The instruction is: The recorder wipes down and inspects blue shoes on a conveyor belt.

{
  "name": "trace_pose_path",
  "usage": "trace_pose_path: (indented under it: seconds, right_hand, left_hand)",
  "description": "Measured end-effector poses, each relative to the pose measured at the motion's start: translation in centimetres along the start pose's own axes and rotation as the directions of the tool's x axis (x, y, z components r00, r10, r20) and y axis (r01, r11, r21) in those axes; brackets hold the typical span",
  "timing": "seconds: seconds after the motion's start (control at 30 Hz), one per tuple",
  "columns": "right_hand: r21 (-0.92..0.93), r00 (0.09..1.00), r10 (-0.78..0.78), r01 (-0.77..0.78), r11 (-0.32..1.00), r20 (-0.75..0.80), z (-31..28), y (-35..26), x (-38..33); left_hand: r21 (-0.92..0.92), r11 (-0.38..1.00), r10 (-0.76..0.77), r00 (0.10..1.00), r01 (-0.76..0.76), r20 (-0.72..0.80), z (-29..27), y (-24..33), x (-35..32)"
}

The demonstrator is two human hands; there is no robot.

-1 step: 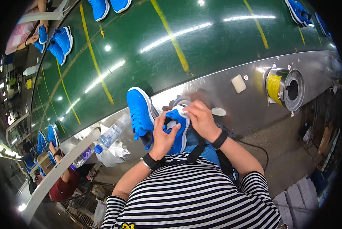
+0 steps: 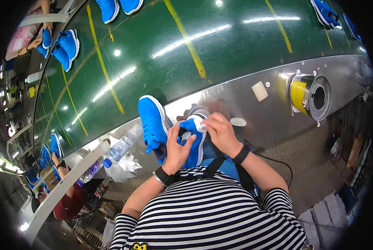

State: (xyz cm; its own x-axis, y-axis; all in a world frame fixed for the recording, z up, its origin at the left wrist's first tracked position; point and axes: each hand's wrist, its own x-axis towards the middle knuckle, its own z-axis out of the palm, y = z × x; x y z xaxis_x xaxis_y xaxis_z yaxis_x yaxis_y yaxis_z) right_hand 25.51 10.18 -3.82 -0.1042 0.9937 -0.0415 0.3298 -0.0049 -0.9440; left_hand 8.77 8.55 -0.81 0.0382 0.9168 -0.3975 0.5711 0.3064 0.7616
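Note:
A blue sneaker (image 2: 195,156) with a white sole is in front of my striped shirt, its heel turned away from me. My left hand (image 2: 179,151) grips it at the collar, thumb and fingers about the opening. My right hand (image 2: 222,132) pinches a small white wad (image 2: 200,123) against the heel end; whether it is cloth or sponge I cannot tell. A second blue sneaker (image 2: 150,118) stands just left of my left hand, by the edge of the green belt, its toe pointing away. My fingers partly hide the held sneaker's inside.
A green conveyor belt (image 2: 145,71) with yellow lines carries more blue sneakers (image 2: 68,48). On the metal ledge (image 2: 274,108) are a cream block (image 2: 259,91), a white oval pad (image 2: 238,122) and a round tin (image 2: 305,98). A plastic bottle (image 2: 119,151) lies left; co-workers handle sneakers further off.
My right hand has shifted very slightly at the sneaker's heel, still pinching the white wad. At the far left, a co-worker's hand and a sneaker have moved a little.

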Motion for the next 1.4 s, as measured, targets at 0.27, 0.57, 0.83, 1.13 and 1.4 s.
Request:
trace_pose_path:
  seconds: [0.27, 0.57, 0.83, 1.13, 1.4]
  right_hand:
    - [0.204, 0.946, 0.314, -0.294, 0.934, -0.075, -0.8, -0.4, 1.3]
    - [0.12, 0.979, 0.202, -0.201, 0.972, 0.005, -0.6, -0.3, -3.0]
    - [-0.275, 0.935, 0.073, -0.176, 0.945, -0.348, -6.4, 5.2, -0.7]
    - [-0.082, 0.981, 0.179, -0.186, 0.979, -0.079, -6.5, -0.7, -4.2]
    - [0.19, 0.908, 0.412, -0.392, 0.9, -0.078, 1.5, 0.0, -6.3]
  left_hand:
    - [0.019, 1.0, 0.011, 1.0, -0.011, 0.01, -0.4, -0.5, 0.2]
    - [-0.043, 0.999, -0.007, 1.0, 0.007, -0.004, -0.4, -1.0, 0.1]
    - [-0.081, 0.907, 0.421, 0.891, -0.413, 0.171, -1.0, 5.7, 0.6]
    - [0.303, 0.367, 0.575, 0.471, -0.879, 0.67, -0.9, 2.6, 3.3]
    - [0.299, 0.895, 0.408, 0.88, -0.332, -0.244, -8.6, 0.3, -1.9]
